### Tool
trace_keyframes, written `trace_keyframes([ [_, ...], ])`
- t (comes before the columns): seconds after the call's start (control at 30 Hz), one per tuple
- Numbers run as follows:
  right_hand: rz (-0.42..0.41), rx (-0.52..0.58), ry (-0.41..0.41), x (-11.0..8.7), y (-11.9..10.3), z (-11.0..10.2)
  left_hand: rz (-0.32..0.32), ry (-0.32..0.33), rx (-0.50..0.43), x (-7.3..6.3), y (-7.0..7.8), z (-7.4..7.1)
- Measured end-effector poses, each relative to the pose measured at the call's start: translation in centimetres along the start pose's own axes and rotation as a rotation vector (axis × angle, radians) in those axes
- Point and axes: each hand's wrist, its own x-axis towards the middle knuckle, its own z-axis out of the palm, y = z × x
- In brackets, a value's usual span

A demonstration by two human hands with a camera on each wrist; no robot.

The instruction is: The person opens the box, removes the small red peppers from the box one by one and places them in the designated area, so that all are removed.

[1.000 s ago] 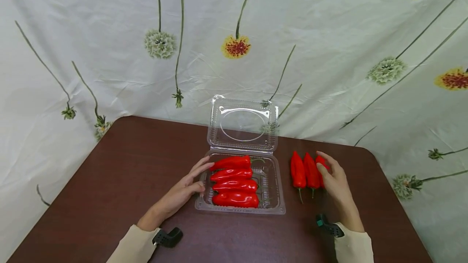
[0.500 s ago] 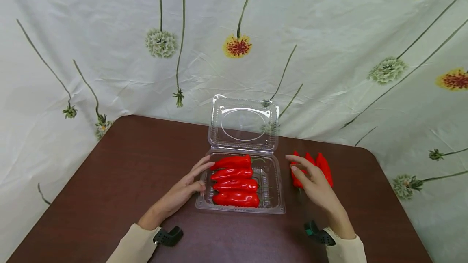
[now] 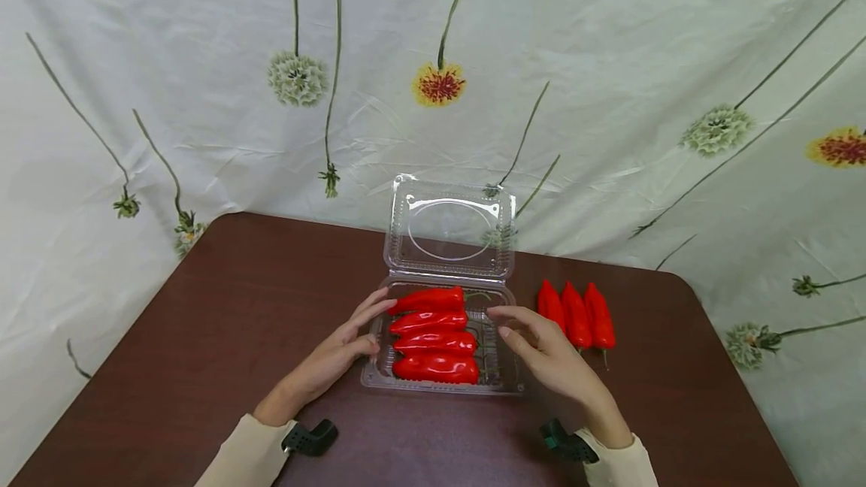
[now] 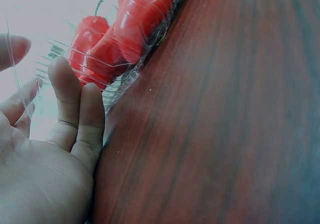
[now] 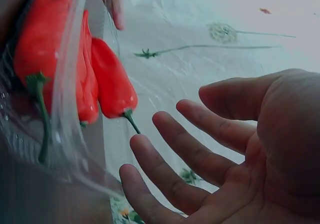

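Note:
A clear plastic clamshell box [image 3: 506, 385] stands with its lid raised, and several red peppers [image 3: 436, 369] lie crosswise in its base. My left hand [image 3: 331, 359] rests against the box's left side, fingers extended. In the left wrist view its fingertips [image 4: 91, 101] touch the clear wall. My right hand [image 3: 551, 359] hovers at the right rim, holding nothing. In the right wrist view its fingers [image 5: 170, 134] are spread and gently bent, a little apart from the green stem [image 5: 132, 122] of one pepper. Three more red peppers [image 3: 576, 316] lie side by side right of the box.
The raised lid [image 3: 449, 231] leans back near a white floral cloth [image 3: 223, 66] hanging behind. Everything stands on a dark brown table [image 3: 237, 307] with rounded far corners.
My right hand has moved left from the three loose peppers to the box's right rim, uncovering those peppers. My left hand and the box have stayed put.

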Motion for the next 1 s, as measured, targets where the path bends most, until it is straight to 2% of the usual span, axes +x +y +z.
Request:
trace_keyframes([
  [0.3, -0.041, 0.013, -0.104, 0.7, -0.7, 2.3, -0.002, 0.013, 0.005, -0.1, 0.1, 0.0],
  [0.47, -0.095, 0.012, -0.131, 1.0, -0.4, 3.5, 0.002, 0.012, -0.002, -0.2, 0.1, 0.0],
  [1.0, -0.164, -0.085, -0.149, 1.0, 0.0, 5.3, -0.009, 0.002, 0.024, 0.0, 0.3, 0.1],
])
